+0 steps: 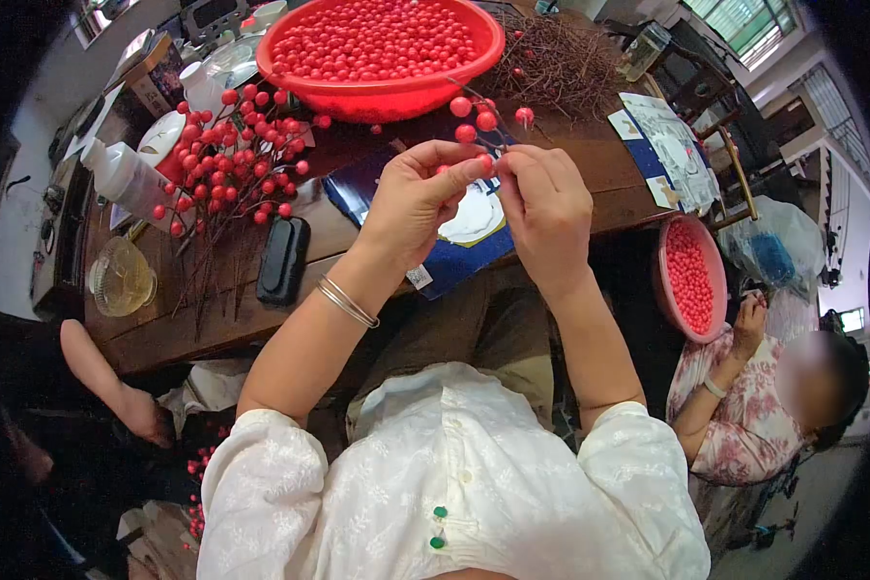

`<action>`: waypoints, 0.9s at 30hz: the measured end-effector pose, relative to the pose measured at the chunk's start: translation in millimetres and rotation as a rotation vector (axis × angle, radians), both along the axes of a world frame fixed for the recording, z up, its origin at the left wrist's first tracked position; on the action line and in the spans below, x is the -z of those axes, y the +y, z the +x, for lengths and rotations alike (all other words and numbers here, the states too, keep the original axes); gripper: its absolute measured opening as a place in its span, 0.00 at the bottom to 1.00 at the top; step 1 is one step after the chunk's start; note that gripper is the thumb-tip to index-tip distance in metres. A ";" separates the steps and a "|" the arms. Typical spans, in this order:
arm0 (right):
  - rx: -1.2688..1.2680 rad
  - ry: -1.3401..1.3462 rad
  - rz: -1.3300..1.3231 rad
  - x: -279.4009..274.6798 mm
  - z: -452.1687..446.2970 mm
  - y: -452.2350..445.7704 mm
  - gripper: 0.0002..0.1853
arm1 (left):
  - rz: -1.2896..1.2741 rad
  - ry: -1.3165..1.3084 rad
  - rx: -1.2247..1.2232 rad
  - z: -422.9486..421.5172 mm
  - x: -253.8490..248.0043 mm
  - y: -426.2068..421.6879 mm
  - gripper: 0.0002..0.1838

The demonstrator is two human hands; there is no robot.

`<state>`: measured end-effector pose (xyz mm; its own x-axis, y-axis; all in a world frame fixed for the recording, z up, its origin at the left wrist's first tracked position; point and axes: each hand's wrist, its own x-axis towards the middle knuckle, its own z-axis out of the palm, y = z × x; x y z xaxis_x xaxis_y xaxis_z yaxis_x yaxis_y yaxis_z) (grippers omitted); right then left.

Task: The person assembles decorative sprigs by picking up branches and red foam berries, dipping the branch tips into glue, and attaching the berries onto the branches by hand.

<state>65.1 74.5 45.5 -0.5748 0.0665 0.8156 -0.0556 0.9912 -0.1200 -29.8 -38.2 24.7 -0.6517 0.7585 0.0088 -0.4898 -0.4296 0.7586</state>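
Between my two hands is a dark, thin branch with several red artificial berries standing above my fingers. My left hand, with silver bangles on its wrist, pinches a red berry between thumb and finger. Close beside it, my right hand has its fingers closed around the branch. Below both hands, a white round patch shows on a dark blue sheet on the wooden table.
A red basin full of berries stands behind my hands, with bare twigs beside it. Berry branches, a black case and a glass bowl lie left. At right, a person sits near a pink basin.
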 end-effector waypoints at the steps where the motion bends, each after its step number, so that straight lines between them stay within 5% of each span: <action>1: -0.003 -0.001 0.001 0.7 0.0 0.2 0.10 | -0.010 0.004 -0.004 0.1 0.3 0.1 0.08; 14: 0.009 -0.017 0.028 1.2 0.0 6.3 0.11 | -0.002 -0.030 -0.036 6.7 0.5 6.5 0.09; 18: -0.151 -0.198 -0.711 -12.7 13.1 14.4 0.16 | -0.035 -0.037 -0.073 11.4 -16.3 2.8 0.03; 19: -0.143 -0.195 -0.707 -15.9 15.4 18.6 0.16 | -0.030 -0.037 -0.065 10.6 -15.9 2.5 0.03; 23: -0.636 -0.002 -1.542 -29.7 24.0 41.0 0.21 | 0.052 -0.102 0.139 1.6 -11.4 -4.3 0.09; 27: -0.786 -0.014 -1.697 -23.8 30.1 55.4 0.26 | 0.128 -0.162 0.322 -6.5 -7.3 -11.8 0.14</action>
